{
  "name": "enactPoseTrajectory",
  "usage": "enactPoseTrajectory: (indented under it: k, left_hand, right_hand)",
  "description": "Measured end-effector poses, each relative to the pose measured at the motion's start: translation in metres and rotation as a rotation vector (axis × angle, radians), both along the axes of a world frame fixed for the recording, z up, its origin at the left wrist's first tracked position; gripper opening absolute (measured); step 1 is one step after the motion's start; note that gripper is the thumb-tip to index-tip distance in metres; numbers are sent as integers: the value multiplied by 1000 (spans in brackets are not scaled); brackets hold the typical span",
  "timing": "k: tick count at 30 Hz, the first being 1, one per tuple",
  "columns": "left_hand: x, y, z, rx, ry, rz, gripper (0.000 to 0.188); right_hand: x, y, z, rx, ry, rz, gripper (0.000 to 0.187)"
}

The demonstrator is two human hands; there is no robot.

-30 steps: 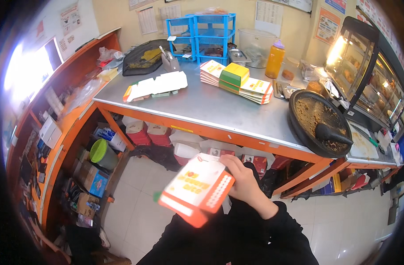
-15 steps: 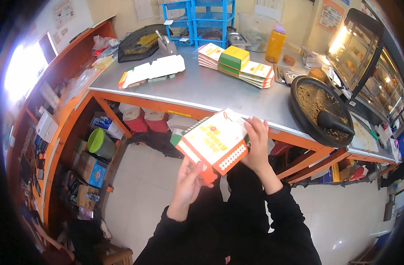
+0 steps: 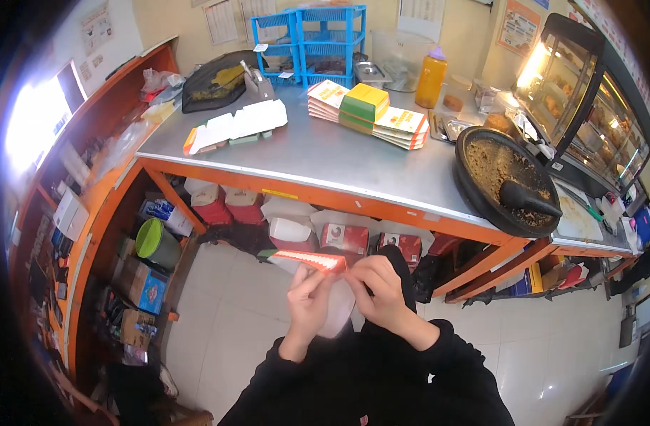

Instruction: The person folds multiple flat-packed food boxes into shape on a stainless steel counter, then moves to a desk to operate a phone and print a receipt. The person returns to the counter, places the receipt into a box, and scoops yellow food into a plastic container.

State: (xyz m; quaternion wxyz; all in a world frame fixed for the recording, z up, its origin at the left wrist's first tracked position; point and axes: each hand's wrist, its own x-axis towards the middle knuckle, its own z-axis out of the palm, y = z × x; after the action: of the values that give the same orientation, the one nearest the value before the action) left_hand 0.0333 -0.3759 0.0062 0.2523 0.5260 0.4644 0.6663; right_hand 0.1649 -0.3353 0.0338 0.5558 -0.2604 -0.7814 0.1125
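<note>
A paper food carton (image 3: 307, 258) with a red, white-dotted side and a green end is seen nearly edge-on in front of my body, below the table's front edge. My left hand (image 3: 309, 304) pinches its lower side from the left. The fingers of my right hand (image 3: 378, 287) are closed on its red corner at the right end. Up on the metal table (image 3: 282, 160) lies a fanned stack of flat printed cartons (image 3: 403, 126), with a yellow and green carton (image 3: 365, 103) among them. More flat cartons (image 3: 240, 122), white side up, lie to the left.
A black stone mortar (image 3: 474, 192) with a pestle (image 3: 527, 199) stands at the table's right edge, before a lit glass food cabinet (image 3: 563, 85). Behind are a yellow bottle (image 3: 431, 78) and blue racks (image 3: 332, 46). Red boxes (image 3: 345, 240) sit under the table; a green bin (image 3: 156, 241) is left.
The carton has come lower and tipped from its printed face to nearly edge-on. My right hand has moved from its far right side down to the corner beside my left hand.
</note>
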Motion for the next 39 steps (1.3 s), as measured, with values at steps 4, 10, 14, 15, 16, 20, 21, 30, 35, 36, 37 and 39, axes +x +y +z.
enactPoseTrajectory:
  k: [4,10,14,15,16,20,21,30,35,36,37,39]
  left_hand:
    - [-2,0,-3,-110,-64,-40,12]
    - [-2,3,-4,-85,-173,-141,11]
    - [-7,4,-8,-71,-127,-208,12]
    - [-11,5,-9,-78,-55,-211,12]
    - [-16,5,-8,-118,21,-221,12]
    - [-23,2,2,-255,28,-261,10]
    - [-22,1,3,-286,-42,-275,9]
    - [-15,-1,-7,-195,-298,-252,8]
    - [-11,0,-7,-184,-297,-257,10]
    - [-9,1,-6,-186,-330,-256,10]
    - [-9,0,-7,-201,-313,-262,11]
    - [-8,0,-9,-232,-281,-273,12]
  right_hand:
    - [-4,2,4,-54,-3,-37,12]
    - [-8,0,4,-71,-25,-76,9]
    - [-6,-4,4,-91,-38,-73,8]
    - [-5,-4,2,-115,-35,-59,7]
    - [-3,-4,0,-139,-32,-45,7]
    - [2,-4,3,-288,2,35,5]
    - [3,-4,2,-324,20,66,4]
    - [7,-8,9,-432,-24,172,11]
    - [7,-10,2,-291,-49,96,13]
    - [5,-10,1,-239,-75,55,13]
    - [3,-10,-1,-186,-101,15,13]
    - [2,-9,-2,-136,-134,-31,12]
